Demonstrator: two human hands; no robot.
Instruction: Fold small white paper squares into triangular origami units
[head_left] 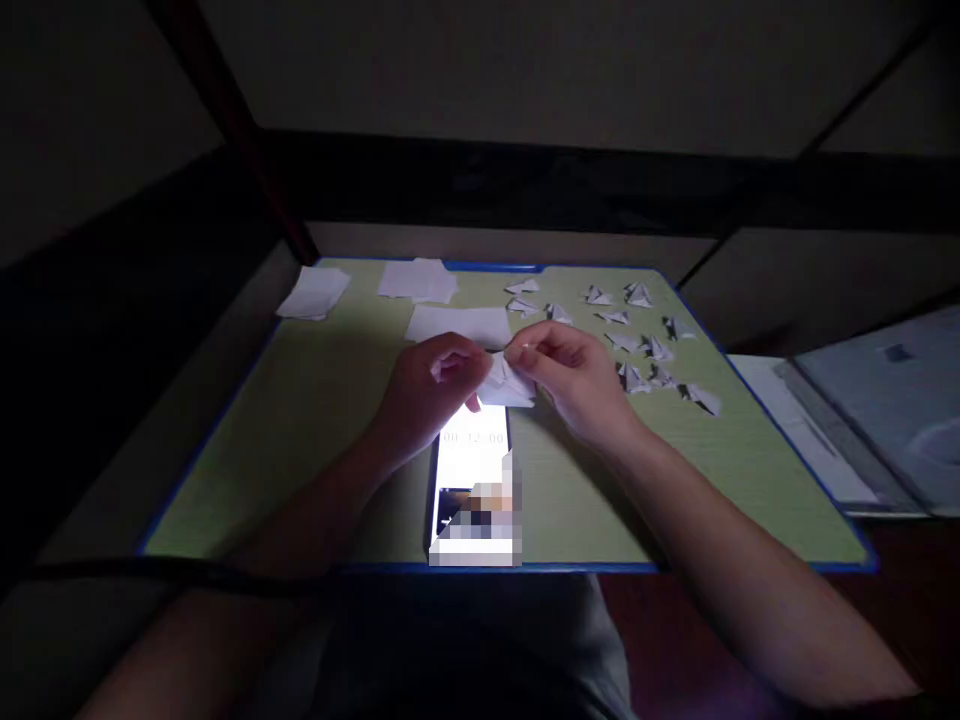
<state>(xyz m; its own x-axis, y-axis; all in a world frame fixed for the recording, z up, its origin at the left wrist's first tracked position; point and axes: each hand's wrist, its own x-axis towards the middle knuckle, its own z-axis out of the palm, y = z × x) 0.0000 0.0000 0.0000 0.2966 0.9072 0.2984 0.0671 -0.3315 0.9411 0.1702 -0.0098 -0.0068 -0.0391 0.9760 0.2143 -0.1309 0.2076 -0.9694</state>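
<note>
Paper (510, 388), prob. creased, btwn hands (581, 380)

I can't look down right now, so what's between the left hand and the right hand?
Between the left hand and right hand is a folded white paper, held by both; the head view shows this.

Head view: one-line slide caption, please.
Both hands pinch a folded paper near a lit phone; small folded pieces lie at right on a green tabletop.
</note>
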